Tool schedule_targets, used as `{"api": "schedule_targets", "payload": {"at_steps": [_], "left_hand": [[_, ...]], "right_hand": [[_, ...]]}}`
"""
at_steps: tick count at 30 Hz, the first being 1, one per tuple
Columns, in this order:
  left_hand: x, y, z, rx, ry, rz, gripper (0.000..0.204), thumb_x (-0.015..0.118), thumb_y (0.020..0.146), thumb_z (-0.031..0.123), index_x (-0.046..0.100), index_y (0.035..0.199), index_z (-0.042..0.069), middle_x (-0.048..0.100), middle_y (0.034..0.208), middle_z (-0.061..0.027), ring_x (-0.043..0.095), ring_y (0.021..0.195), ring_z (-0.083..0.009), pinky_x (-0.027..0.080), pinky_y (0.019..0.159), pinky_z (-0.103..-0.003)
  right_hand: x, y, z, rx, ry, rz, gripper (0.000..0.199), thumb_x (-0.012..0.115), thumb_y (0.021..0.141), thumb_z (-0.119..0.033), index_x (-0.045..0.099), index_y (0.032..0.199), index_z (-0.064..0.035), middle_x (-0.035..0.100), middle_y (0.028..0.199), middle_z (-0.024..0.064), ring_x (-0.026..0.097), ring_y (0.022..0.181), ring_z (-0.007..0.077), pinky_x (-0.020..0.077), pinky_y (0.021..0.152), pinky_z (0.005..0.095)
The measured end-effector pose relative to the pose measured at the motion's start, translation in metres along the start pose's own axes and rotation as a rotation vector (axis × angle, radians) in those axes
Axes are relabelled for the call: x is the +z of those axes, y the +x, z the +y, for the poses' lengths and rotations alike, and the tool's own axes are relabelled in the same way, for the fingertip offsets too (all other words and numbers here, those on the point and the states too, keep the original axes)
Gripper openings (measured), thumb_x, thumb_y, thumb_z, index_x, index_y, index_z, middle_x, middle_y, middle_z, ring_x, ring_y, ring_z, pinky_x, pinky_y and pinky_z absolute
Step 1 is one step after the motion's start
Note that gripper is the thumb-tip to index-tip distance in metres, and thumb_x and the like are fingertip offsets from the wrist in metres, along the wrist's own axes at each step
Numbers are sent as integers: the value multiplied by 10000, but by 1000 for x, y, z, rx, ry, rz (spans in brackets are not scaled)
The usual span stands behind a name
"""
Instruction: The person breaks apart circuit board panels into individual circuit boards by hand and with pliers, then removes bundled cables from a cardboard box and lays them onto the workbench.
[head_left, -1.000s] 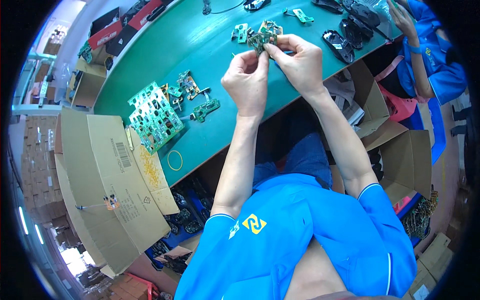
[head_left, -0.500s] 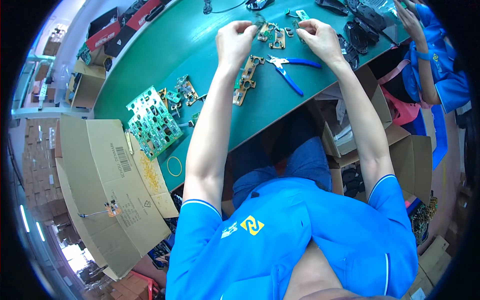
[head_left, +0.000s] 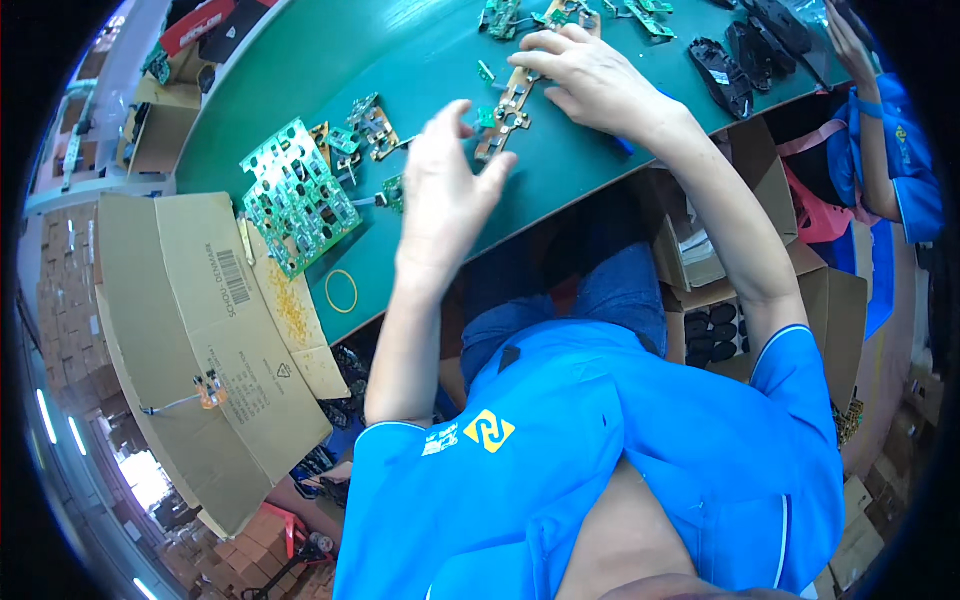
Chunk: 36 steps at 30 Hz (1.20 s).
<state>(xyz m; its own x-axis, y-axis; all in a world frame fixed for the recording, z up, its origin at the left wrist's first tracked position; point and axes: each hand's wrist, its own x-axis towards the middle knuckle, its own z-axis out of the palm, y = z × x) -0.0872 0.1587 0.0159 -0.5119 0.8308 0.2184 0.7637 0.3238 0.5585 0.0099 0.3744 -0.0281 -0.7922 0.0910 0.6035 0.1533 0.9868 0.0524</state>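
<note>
The brown circuit board (head_left: 514,98) lies on the desk (head_left: 250,110) between my left hand (head_left: 445,200) and right hand (head_left: 592,85), its long axis slanting from the near edge toward the far side, rightward. My left is spread, released, thumb beside the nearer end; my right arches by the farther end, grasping or not I cannot tell. Green surface separates board from near edge.

Boards (head_left: 303,203) on table (head_left: 255,90), carton (head_left: 185,300) left — shells (head_left: 722,78) right

Left grip (head_left: 443,195) widely spread; right grip (head_left: 603,84) palm-down
</note>
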Motion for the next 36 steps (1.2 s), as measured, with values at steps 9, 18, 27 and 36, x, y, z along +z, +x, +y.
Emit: {"api": "schedule_targets", "payload": {"at_steps": [9, 18, 27, 36], "left_hand": [[12, -12, -14, 45, 33, 117, 565, 707, 804, 45, 479, 1317, -19, 633, 969, -130, 623, 793, -271, 539, 737, -365], [-12, -11, -19, -237, -768, 196, 449, 705, 880, 65, 531, 1287, -11, 680, 985, -125, 690, 895, -227, 583, 793, -315], [-18, -18, 5, -319, -1437, -38, 402, 709, 903, 58, 545, 1251, -59, 676, 971, -196, 716, 884, -252, 612, 805, -316], [-13, -31, 24, -245, -1254, -114, 304, 680, 919, 37, 612, 1204, -47, 691, 1016, -156, 719, 869, -211, 610, 797, -280]], "right_hand": [[-43, 44, -15, -77, 222, -406, 195, 643, 816, -111, 672, 1007, -87, 671, 1003, 106, 610, 946, 304, 470, 851, 358], [-60, 38, 5, -183, 613, -191, 292, 649, 872, -176, 659, 1143, -69, 650, 1153, 118, 602, 1084, 297, 490, 935, 407], [-95, -8, -41, -70, 669, 170, 401, 656, 898, -66, 591, 1294, -65, 563, 1340, 112, 532, 1248, 251, 510, 1007, 402], [-109, -42, -65, 676, 1565, -11, 270, 676, 950, -177, 672, 1173, -24, 727, 945, 129, 718, 810, 192, 590, 678, 245]]}}
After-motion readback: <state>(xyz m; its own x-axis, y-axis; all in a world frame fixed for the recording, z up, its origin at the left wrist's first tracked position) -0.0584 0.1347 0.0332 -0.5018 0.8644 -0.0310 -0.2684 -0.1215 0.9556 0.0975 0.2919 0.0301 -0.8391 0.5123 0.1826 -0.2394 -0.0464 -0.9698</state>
